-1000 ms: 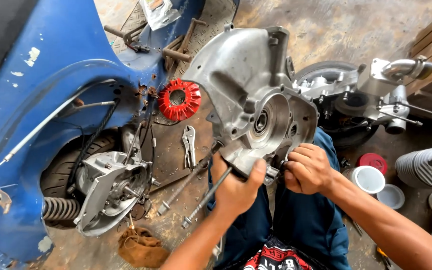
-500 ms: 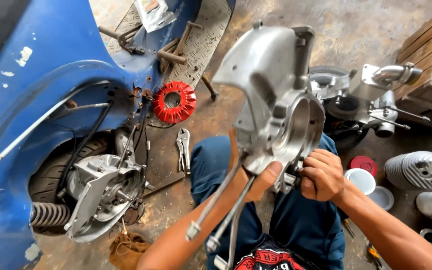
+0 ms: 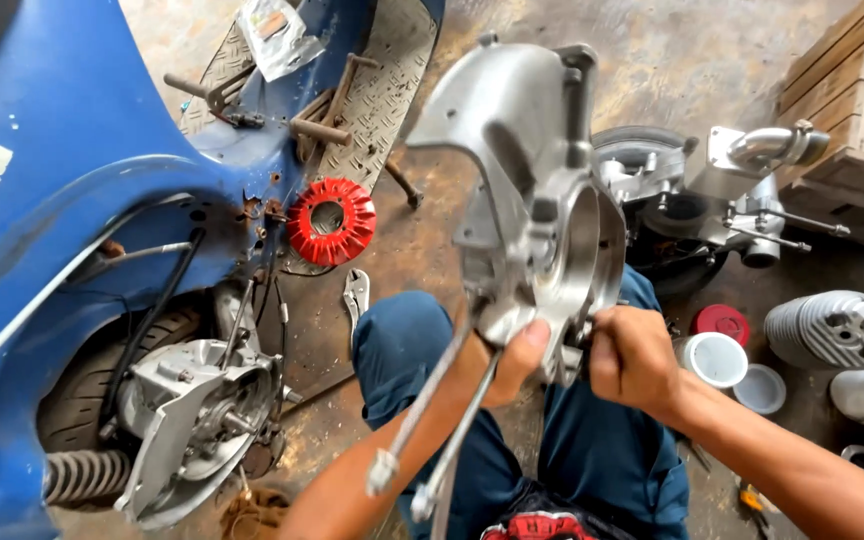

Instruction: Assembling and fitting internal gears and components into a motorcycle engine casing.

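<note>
Crankcase half [image 3: 537, 200] raised over lap, stood on edge so open bore faces right. Left hand [image 3: 512, 365] grips its lower edge, two long wrenches [image 3: 432, 430] dangling from same grasp. Right hand [image 3: 632, 355] clenched at bottom fitting. Blue scooter [image 3: 62, 170] to left.

We count one silver engine casing [image 3: 537, 200], one red fan [image 3: 330, 221], two white cups [image 3: 714, 359] (at four o'clock), one pliers [image 3: 355, 292].
</note>
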